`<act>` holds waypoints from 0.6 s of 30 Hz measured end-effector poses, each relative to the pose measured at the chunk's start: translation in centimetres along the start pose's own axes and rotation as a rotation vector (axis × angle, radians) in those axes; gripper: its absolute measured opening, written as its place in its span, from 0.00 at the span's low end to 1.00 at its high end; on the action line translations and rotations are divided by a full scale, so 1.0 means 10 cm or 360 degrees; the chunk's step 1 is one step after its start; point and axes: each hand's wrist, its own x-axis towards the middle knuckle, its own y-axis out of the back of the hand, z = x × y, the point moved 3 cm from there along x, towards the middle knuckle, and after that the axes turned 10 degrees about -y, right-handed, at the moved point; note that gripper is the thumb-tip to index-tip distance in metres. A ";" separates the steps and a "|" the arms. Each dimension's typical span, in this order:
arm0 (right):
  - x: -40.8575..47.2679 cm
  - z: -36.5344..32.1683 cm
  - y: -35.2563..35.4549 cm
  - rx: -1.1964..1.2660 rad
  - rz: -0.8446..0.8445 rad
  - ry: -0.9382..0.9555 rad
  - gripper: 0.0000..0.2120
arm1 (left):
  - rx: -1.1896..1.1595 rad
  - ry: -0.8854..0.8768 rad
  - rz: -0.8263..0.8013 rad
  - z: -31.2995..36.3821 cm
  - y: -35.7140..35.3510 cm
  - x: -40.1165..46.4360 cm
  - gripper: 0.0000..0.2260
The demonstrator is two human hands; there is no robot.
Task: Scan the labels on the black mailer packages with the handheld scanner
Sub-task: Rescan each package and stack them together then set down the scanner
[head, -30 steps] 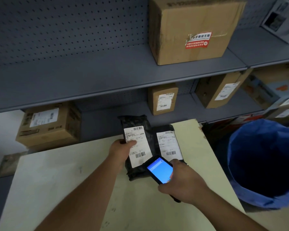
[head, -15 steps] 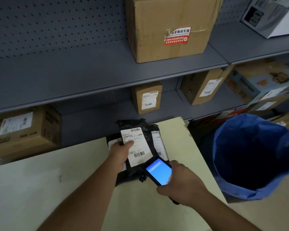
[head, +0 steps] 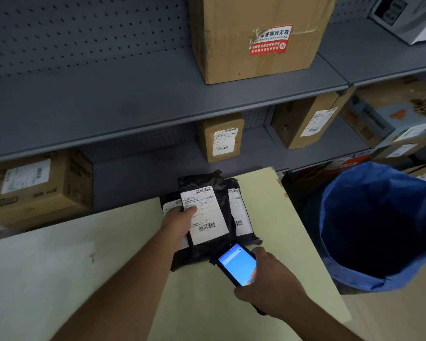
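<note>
Step in hand, as I judge it: reading the label on the top black mailer [head: 208,217] with the handheld scanner [head: 236,264].

Left hand [head: 180,219] grips the top mailer at its left edge, thumb lying over the white label [head: 205,214], and holds it tipped up toward me above the others. Right hand [head: 268,284] is wrapped around the scanner, lit blue screen facing up, its nose just beside the mailer's lower right corner.

To do this well, I'd aim the scanner nose at the lower barcode [head: 206,226], which sits clear of the thumb. The thumb covers part of the label's middle text but neither barcode, so the grip can stay. The film looks soft and creased; I'd keep the label flat and taut so the bars don't bow. Risk: two more labelled mailers lie directly beneath, one showing to the left [head: 169,205] and one to the right [head: 240,210], each with a barcode exposed. A loose aim could catch the wrong one, so I'd angle tightly on the top label.

Appearance: matte black crinkled plastic, top end bunched, the white label covering most of its face, with one barcode near the top and one near the bottom. The stack rests at the far edge of the pale worktop [head: 59,267], near the grey shelf [head: 108,107]. A blue bin [head: 379,230] stands to the right.
</note>
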 end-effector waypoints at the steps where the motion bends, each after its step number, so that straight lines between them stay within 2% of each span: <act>1: 0.00 0.00 -0.04 0.0005 -0.0006 -0.0015 0.27 | 0.0016 -0.0019 0.0005 0.00 0.04 0.00 0.04; 5: 0.00 -0.04 -0.20 0.0041 0.0014 -0.0030 0.27 | 0.0127 -0.0112 0.0083 -0.08 0.20 -0.04 0.04; 9: -0.02 -0.14 -0.36 0.0109 0.0064 -0.0007 0.29 | 0.0253 -0.0204 0.0228 -0.14 0.40 -0.16 0.21; 14: -0.07 -0.30 -0.60 0.0204 0.0127 0.0003 0.30 | 0.0453 -0.0501 0.0336 -0.25 0.68 -0.40 0.23; 18: -0.13 -0.39 -0.87 0.0333 0.0198 0.0009 0.32 | 0.0599 -0.0635 0.0367 -0.46 0.89 -0.60 0.26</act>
